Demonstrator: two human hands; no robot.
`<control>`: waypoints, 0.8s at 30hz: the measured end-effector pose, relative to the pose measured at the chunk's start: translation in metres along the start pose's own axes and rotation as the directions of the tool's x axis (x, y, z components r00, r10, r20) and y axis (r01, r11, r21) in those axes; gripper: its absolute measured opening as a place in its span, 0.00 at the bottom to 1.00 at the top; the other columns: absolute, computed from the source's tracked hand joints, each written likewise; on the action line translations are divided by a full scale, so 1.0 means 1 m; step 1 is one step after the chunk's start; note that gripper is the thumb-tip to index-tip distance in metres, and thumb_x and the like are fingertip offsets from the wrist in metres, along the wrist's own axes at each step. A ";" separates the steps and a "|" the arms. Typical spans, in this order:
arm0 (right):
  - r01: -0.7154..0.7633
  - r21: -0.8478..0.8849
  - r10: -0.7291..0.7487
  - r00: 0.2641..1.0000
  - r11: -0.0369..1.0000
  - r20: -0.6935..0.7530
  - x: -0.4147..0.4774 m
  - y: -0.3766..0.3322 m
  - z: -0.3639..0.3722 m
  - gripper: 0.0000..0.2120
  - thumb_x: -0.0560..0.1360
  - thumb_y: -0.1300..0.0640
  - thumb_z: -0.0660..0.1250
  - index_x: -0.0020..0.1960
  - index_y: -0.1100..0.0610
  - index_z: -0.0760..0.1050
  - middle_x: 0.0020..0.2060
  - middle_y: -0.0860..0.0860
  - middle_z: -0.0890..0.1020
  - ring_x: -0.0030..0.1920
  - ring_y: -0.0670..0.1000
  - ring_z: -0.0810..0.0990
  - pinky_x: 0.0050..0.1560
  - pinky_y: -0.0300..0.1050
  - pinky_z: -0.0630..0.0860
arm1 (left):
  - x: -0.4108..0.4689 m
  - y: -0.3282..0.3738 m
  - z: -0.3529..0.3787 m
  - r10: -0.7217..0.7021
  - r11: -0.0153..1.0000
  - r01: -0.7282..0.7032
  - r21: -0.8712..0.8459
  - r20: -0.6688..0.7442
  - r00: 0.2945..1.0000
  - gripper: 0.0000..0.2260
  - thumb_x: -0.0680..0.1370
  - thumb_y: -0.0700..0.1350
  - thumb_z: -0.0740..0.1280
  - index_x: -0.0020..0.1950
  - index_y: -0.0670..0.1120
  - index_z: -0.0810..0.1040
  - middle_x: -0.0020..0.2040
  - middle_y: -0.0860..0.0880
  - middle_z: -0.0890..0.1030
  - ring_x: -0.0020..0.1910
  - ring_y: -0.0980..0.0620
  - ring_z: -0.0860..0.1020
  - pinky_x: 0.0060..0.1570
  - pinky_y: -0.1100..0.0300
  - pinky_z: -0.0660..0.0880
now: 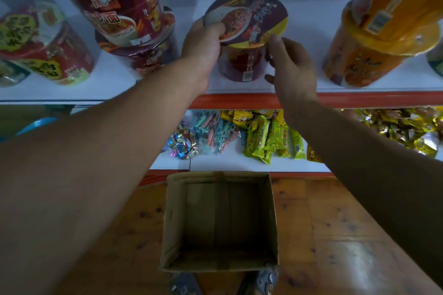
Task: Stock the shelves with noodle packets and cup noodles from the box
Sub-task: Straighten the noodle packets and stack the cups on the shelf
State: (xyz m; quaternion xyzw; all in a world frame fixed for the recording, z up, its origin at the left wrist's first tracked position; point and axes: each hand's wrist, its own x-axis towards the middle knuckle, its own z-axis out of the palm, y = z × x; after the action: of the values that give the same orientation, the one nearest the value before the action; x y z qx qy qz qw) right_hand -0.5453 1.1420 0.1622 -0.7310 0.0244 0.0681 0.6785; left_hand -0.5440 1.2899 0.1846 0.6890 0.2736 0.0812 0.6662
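Seating a cup noodle upright on the white shelf, with the box below showing only bare card.

At bottom centre the open cardboard box (167, 223) stands on the wood floor, matte and creased. Above it lie crinkly yellow-green snack sticks (271, 136). At upper centre the left hand (203, 40) grips the lid rim of the dark red cup noodle (249, 19), a tapered, film-glossy tub with a flat foil lid, standing near the shelf's red edge strip (239, 100). The right hand (291, 67) is relaxed and unclenched just beside the cup's wall. I cannot tell whether it touches. The cup is best held low on the wall rather than by the thin lid, then slid back, label forward, between the stacked red cups (124, 7) and the orange cups (374, 38).
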 end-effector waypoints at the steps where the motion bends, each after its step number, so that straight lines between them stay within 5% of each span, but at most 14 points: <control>1: 0.000 -0.009 0.000 1.000 1.000 0.001 0.005 -0.003 0.004 0.11 0.75 0.40 0.63 0.51 0.45 0.77 0.50 0.44 0.83 0.54 0.46 0.81 0.59 0.57 0.78 | 0.003 -0.003 0.000 -0.002 1.000 0.002 -0.005 0.002 1.000 0.10 0.79 0.42 0.62 0.57 0.50 0.78 0.43 0.56 0.81 0.37 0.61 0.77 0.41 0.63 0.73; 4: -0.022 -0.071 0.021 1.000 0.997 -0.011 0.032 -0.016 0.010 0.08 0.76 0.44 0.62 0.42 0.45 0.77 0.43 0.44 0.82 0.53 0.52 0.82 0.58 0.60 0.78 | 0.010 -0.005 -0.005 -0.018 1.000 0.018 -0.001 0.033 0.999 0.27 0.74 0.46 0.68 0.73 0.51 0.68 0.60 0.53 0.80 0.53 0.56 0.80 0.52 0.59 0.76; 6: -0.012 -0.121 0.010 1.000 0.993 -0.015 0.048 -0.022 0.011 0.07 0.76 0.46 0.62 0.43 0.46 0.76 0.41 0.44 0.81 0.52 0.53 0.82 0.57 0.59 0.79 | 0.014 -0.001 -0.006 -0.016 1.000 0.017 -0.004 0.046 0.999 0.31 0.72 0.47 0.70 0.75 0.51 0.65 0.64 0.52 0.78 0.57 0.54 0.79 0.51 0.60 0.77; 8: -0.021 -0.143 0.020 1.000 0.989 -0.010 0.054 -0.027 0.010 0.07 0.80 0.49 0.61 0.45 0.48 0.76 0.41 0.45 0.81 0.51 0.52 0.82 0.56 0.58 0.79 | 0.016 0.001 -0.004 -0.010 1.000 0.010 -0.003 0.029 1.000 0.25 0.75 0.45 0.69 0.71 0.49 0.69 0.60 0.51 0.79 0.55 0.55 0.79 0.45 0.62 0.74; 13: -0.032 -0.092 0.033 0.999 0.995 0.012 0.037 -0.017 0.009 0.08 0.79 0.47 0.61 0.46 0.48 0.76 0.43 0.47 0.81 0.52 0.52 0.81 0.58 0.60 0.78 | 0.008 -0.014 -0.005 0.029 0.999 -0.032 -0.029 -0.080 0.996 0.13 0.72 0.48 0.66 0.54 0.44 0.72 0.47 0.50 0.78 0.46 0.54 0.78 0.47 0.53 0.78; 16: 0.043 -0.127 -0.041 0.999 0.991 0.019 0.023 -0.008 0.013 0.19 0.74 0.43 0.63 0.62 0.48 0.74 0.52 0.46 0.82 0.54 0.50 0.80 0.56 0.56 0.79 | -0.004 -0.020 -0.006 0.053 0.999 -0.053 0.014 -0.077 0.996 0.20 0.75 0.46 0.66 0.67 0.48 0.70 0.52 0.51 0.78 0.51 0.53 0.77 0.53 0.51 0.77; 20: 0.061 -0.191 -0.066 0.998 0.980 -0.020 0.034 -0.012 0.015 0.16 0.78 0.49 0.62 0.64 0.52 0.73 0.52 0.49 0.82 0.49 0.51 0.80 0.48 0.47 0.77 | -0.007 -0.018 -0.012 0.000 0.994 0.001 0.107 -0.012 1.000 0.23 0.74 0.52 0.65 0.69 0.58 0.70 0.60 0.52 0.79 0.57 0.51 0.78 0.59 0.46 0.76; 24: 0.053 -0.262 -0.064 0.997 0.964 -0.033 0.051 -0.020 0.014 0.18 0.79 0.48 0.63 0.66 0.54 0.70 0.49 0.48 0.80 0.41 0.48 0.78 0.34 0.37 0.72 | -0.004 -0.006 -0.016 0.045 0.990 -0.036 0.133 -0.064 0.997 0.14 0.71 0.53 0.66 0.49 0.45 0.74 0.40 0.54 0.76 0.41 0.55 0.74 0.43 0.54 0.73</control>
State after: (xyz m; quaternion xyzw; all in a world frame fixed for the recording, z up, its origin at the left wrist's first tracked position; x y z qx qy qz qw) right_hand -0.4933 1.1600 0.1739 -0.8155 0.0077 0.0356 0.5776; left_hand -0.5565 1.3018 0.1818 0.7337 0.2864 0.0993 0.6081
